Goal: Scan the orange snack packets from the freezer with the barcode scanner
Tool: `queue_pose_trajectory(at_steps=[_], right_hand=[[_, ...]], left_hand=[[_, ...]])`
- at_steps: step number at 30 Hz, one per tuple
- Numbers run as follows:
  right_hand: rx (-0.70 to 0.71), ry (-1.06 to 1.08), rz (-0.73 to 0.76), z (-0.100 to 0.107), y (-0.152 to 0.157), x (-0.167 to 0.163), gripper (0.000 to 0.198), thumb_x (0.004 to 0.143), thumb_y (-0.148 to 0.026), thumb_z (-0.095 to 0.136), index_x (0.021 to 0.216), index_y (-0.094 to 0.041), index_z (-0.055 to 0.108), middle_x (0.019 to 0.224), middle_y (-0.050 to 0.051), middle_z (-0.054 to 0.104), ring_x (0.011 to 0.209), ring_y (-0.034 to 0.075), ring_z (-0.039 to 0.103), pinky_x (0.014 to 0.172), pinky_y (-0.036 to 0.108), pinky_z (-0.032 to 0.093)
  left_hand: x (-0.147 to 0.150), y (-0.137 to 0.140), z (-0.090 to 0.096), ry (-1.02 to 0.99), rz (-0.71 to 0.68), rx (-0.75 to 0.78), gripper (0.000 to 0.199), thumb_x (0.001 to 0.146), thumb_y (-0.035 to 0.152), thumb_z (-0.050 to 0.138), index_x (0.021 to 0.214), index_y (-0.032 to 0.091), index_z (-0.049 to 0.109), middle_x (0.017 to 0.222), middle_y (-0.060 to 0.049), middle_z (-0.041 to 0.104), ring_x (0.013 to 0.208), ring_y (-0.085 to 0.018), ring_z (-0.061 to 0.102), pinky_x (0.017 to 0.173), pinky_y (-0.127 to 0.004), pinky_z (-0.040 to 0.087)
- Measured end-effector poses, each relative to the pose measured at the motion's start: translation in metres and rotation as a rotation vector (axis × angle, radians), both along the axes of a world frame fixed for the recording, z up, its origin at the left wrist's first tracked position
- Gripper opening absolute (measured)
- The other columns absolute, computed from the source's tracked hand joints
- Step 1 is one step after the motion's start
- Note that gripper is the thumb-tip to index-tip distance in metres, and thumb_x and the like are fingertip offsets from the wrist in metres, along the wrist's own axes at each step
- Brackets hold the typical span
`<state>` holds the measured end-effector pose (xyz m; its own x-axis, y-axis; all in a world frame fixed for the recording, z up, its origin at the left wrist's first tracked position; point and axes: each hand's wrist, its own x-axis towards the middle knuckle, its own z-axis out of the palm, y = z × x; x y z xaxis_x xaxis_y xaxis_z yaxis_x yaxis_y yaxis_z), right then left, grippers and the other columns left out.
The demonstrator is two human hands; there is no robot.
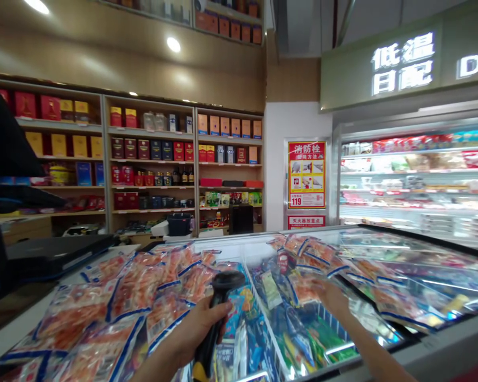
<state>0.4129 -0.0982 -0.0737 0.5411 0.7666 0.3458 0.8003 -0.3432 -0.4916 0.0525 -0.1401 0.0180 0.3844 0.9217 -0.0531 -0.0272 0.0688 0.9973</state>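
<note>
My left hand [201, 329] is closed round the handle of a black barcode scanner [223, 284] with a yellow patch near its lower end. The scanner's head points up and away from me, above the freezer. Further right, my right hand [332, 297] grips the right side of a clear packet [302, 289] of orange-pink food, apparently shrimp, with a blue edge; its fingers are somewhat blurred. Many similar blue-edged packets [139, 286] lie piled left of the scanner. More of them [313, 252] lie behind my right hand.
Colourful packs [239, 339] fill the chest freezer below, split by a white wire divider [265, 318]. More packets [398, 305] rest on the glass at right. A dark device [59, 254] stands on the left. Shelves of boxes [151, 150] and a lit chiller [414, 180] line the back.
</note>
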Motion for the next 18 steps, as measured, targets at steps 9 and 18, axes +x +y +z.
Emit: queue_pose_trajectory(at_steps=[9, 18], right_hand=[[-0.083, -0.282, 0.354, 0.01, 0.014, -0.11, 0.04, 0.074, -0.037, 0.032, 0.11, -0.03, 0.047, 0.125, 0.003, 0.038, 0.116, 0.027, 0.027, 0.088, 0.052, 0.021], [-0.028, -0.191, 0.065, 0.016, 0.008, -0.089, 0.051, 0.076, -0.046, 0.025, 0.093, -0.012, 0.058, 0.091, 0.015, 0.059, 0.088, 0.024, 0.053, 0.075, 0.035, 0.037]], left_hand=[[-0.028, -0.003, 0.009, 0.025, 0.0, -0.008, 0.024, 0.062, 0.035, 0.057, 0.062, 0.017, 0.041, 0.044, 0.006, 0.047, 0.038, -0.006, 0.043, 0.041, -0.019, 0.034], [-0.065, -0.01, 0.006, -0.002, -0.013, 0.037, 0.025, 0.065, 0.036, 0.054, 0.059, 0.016, 0.041, 0.041, 0.006, 0.047, 0.036, -0.005, 0.041, 0.04, -0.019, 0.033]])
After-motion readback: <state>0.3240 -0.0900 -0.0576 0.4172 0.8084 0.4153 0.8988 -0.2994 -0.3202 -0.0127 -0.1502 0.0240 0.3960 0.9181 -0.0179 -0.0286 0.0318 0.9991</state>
